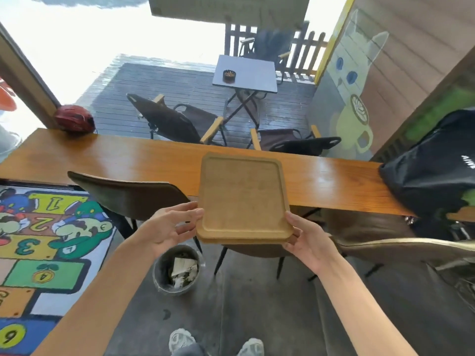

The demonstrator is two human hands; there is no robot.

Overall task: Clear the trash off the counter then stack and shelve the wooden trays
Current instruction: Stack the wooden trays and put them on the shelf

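Long wooden counter (108,160) is running left to right across the view, bare along most of its top. Black bag (434,165) is sitting on its right end; red helmet (74,118) is sitting at its far left edge. Colourful hopscotch rug (38,242) is lying on the floor at left. Brown chair (128,196) is standing just in front of the counter, its back below the counter edge.

Wooden trays (243,196) are being held up in the air in front of the counter, tilted toward the camera, far edge overlapping the counter in view. A second edge is showing under the near rim, so it is looking like two stacked; exact count hard to tell.

Grey trash bin (177,273) is standing on the floor below the left hand, crumpled paper (183,269) inside it.

Right hand (307,242) is gripping the near right corner, thumb on the rim, fingers underneath. Left hand (171,224) is spread, fingertips touching the near left edge, not closed around it.
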